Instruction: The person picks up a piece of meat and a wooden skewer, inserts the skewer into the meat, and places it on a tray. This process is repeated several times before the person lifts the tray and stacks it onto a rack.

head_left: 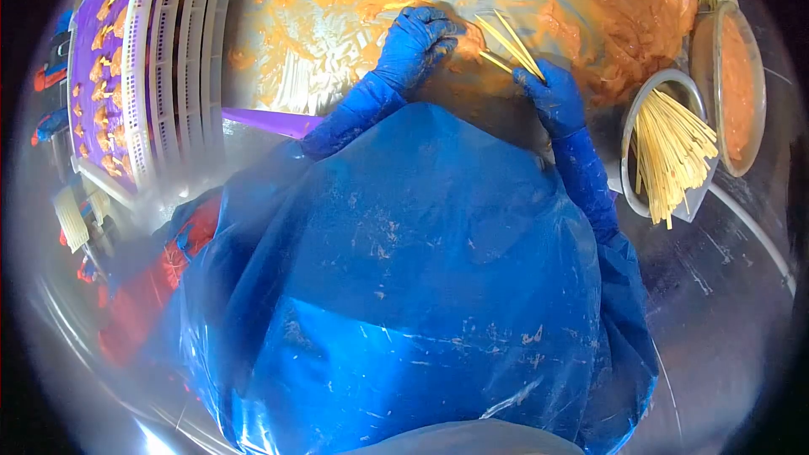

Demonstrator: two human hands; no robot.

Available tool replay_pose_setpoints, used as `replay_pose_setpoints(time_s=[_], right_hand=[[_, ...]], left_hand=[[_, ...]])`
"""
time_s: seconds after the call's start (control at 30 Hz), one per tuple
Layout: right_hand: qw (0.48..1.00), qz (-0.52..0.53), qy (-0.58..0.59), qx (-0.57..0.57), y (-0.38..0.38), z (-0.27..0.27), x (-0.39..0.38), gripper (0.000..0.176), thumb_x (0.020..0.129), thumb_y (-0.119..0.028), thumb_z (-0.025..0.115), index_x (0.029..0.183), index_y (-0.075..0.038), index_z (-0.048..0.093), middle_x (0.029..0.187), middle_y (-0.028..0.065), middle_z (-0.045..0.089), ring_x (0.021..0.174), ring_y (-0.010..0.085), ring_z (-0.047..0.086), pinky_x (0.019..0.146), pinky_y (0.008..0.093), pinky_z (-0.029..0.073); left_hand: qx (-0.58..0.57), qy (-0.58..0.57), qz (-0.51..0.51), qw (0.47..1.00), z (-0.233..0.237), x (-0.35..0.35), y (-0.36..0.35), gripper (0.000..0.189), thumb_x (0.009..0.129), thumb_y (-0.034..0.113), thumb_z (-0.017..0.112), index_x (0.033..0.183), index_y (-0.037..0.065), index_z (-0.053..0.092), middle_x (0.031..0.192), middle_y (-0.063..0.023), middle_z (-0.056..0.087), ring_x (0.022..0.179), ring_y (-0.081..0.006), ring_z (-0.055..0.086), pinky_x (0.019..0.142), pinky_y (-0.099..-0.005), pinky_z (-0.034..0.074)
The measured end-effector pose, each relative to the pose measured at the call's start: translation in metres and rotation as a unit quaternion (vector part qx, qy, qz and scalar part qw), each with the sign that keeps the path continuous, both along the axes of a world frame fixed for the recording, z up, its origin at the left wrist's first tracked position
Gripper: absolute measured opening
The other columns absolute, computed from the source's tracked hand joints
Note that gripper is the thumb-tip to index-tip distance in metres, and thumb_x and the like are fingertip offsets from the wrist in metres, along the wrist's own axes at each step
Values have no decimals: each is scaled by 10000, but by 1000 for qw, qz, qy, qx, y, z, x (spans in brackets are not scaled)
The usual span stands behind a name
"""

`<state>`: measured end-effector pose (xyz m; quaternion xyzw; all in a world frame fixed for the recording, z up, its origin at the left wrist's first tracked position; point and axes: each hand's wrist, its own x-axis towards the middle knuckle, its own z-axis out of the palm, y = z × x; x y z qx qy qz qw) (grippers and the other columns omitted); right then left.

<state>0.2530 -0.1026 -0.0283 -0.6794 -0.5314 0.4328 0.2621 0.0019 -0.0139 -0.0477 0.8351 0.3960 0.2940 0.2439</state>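
My left hand point(419, 38), in a blue glove, presses into the orange marinated meat point(354, 8) heaped on a plastic sheet at the top of the view. Its fingers curl around a lump of that meat. My right hand point(552, 93), also in a blue glove, grips a few thin wooden skewers point(506, 42) that point up and left toward the left hand. A blue plastic apron point(421, 286) covers my body and fills the lower half of the view.
A metal bowl point(640, 109) of loose wooden skewers point(670, 152) stands at the right. Beside it is a tub of orange paste point(737, 84). At the left, white crates point(181, 59) and a purple tray point(93, 50) hold finished skewers. A steel tabletop point(725, 286) lies below.
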Motion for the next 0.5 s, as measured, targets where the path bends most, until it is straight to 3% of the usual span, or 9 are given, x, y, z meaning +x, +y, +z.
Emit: replay_pose_setpoints(time_s=[0.43,0.5], right_hand=[[993,16,-113,18,11,19,-18,333,851,-337,659,910,-10,678,666,114,591,608,166,530,575,350,420],[993,12,-105,42,12,12,-22,332,848,-340,661,908,-14,675,666,132,591,603,193,540,574,366,418]], left_hand=[[2,11,-6,1000,1,1,-1,279,779,140,693,1057,166,702,1054,-110,624,1039,-305,551,910,-404,466],[19,-16,-8,1000,-3,1,1,283,756,150,692,1039,148,701,1026,-120,619,969,-333,540,867,-424,463]])
